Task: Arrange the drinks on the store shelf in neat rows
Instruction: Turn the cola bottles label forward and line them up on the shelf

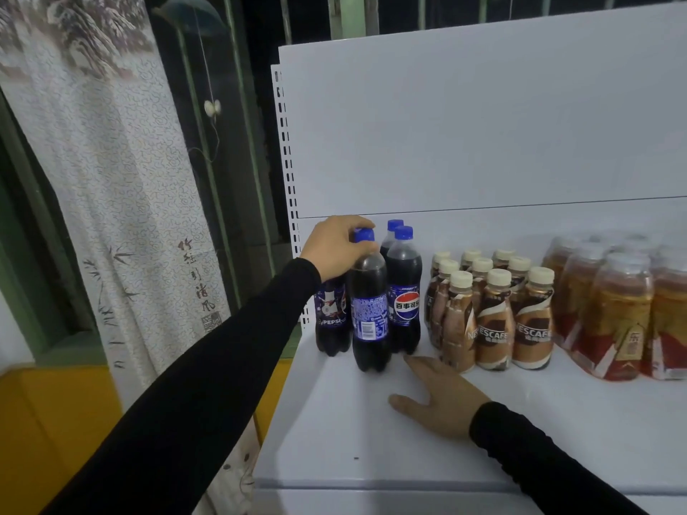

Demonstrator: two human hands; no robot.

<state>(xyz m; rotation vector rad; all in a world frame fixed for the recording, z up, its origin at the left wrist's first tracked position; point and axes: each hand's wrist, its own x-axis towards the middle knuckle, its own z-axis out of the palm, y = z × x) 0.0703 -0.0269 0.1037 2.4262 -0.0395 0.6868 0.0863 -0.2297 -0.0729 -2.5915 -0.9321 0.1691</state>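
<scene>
Several dark cola bottles with blue caps stand at the left end of the white shelf (334, 433). My left hand (336, 250) grips the neck of the front cola bottle (368, 310), which stands upright on the shelf. Another cola bottle (404, 302) stands just right of it, one (332, 325) is behind my wrist. My right hand (438, 395) lies flat on the shelf with fingers straight, its fingertip close to the base of the right cola bottle. Small brown coffee bottles (494, 321) with cream caps stand in rows to the right.
Shrink-wrapped packs of amber tea bottles (617, 310) fill the shelf's right side. The white back panel (483, 124) rises behind the drinks. A patterned curtain (111, 180) hangs left of the shelf, with a yellow surface (55, 421) below.
</scene>
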